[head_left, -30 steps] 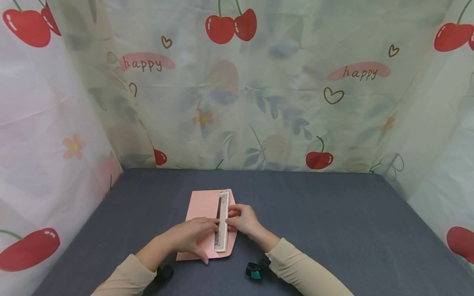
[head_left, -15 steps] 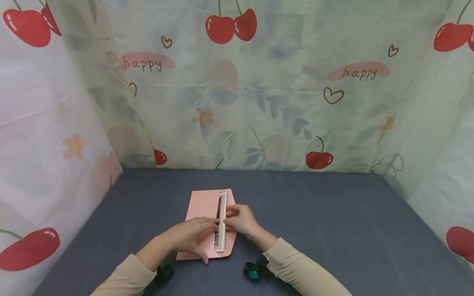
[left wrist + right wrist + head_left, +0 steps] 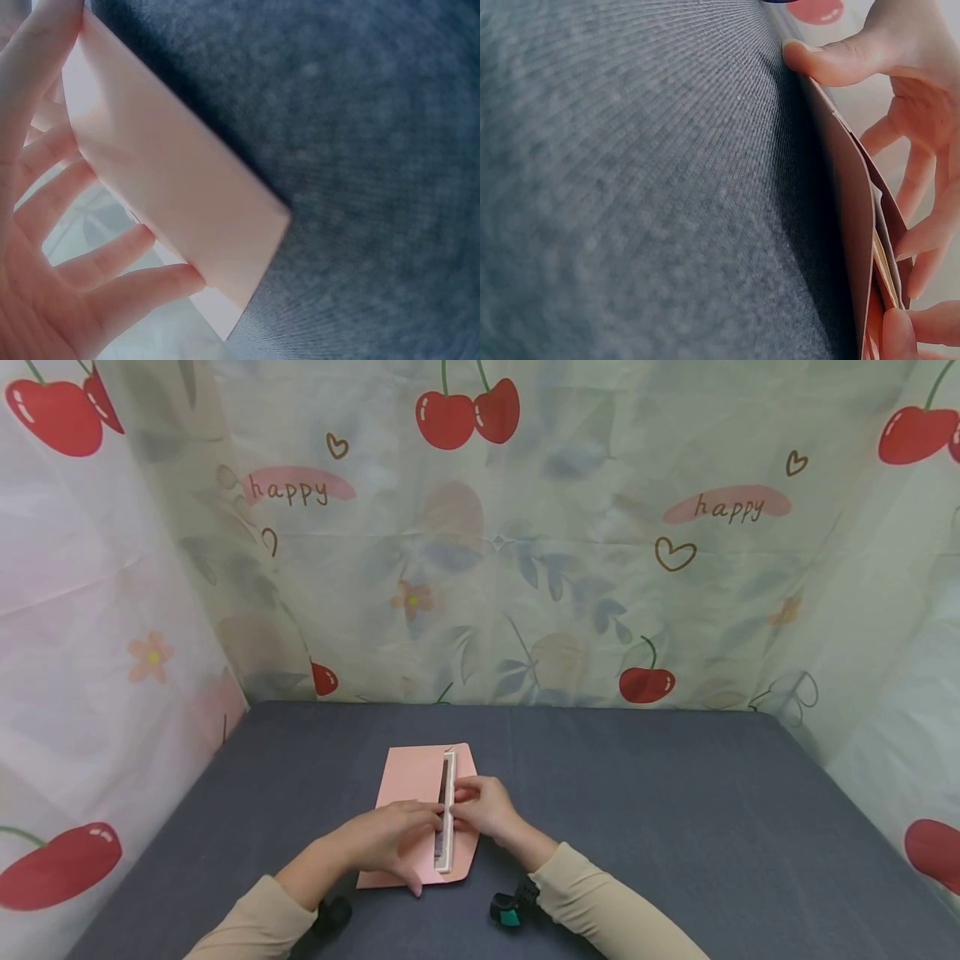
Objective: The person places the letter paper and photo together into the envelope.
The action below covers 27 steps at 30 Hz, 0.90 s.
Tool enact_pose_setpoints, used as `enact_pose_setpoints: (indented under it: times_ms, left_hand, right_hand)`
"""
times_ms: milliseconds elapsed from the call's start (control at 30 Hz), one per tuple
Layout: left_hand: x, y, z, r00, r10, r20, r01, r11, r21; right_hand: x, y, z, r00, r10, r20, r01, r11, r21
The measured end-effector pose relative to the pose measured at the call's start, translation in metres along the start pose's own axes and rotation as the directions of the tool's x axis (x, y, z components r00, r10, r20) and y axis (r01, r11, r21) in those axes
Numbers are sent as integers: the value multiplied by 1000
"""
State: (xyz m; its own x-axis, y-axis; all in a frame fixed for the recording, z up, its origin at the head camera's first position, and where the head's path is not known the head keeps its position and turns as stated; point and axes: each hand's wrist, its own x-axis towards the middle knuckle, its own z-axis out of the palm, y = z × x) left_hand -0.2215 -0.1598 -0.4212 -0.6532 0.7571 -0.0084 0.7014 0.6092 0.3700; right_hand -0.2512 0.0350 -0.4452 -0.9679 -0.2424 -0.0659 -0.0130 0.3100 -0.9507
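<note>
A pink envelope (image 3: 415, 772) lies on the dark table with its flap spread to the right. A white-edged card (image 3: 446, 852) stands mostly inside it, a narrow strip showing at the opening. My left hand (image 3: 382, 835) holds the envelope, thumb at the near edge and fingertips at the opening's edge. In the right wrist view those fingers (image 3: 926, 232) lift the upper panel away from the lower one. My right hand (image 3: 487, 810) pinches the card's outer edge between thumb and fingers, above the flap. The card's inner part is hidden in the envelope.
A dark grey cloth covers the tabletop (image 3: 660, 810). Behind it and at both sides hangs a pale curtain (image 3: 585, 510) printed with cherries and leaves. Black wrist-camera mounts sit under both sleeves, the right mount (image 3: 507, 910) with a teal patch.
My right hand has moved slightly left, pushing the card deeper into the envelope; its visible strip has narrowed. The left hand and the envelope have stayed put.
</note>
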Motion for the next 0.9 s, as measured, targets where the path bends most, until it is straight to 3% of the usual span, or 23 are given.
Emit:
enact_pose_setpoints:
  times_ms: [900]
  left_hand:
    - [0,0,0,1000,17,-14,-17,1000,-4]
  right_hand:
    - [0,-2,3,994,63,90,-72,992,100]
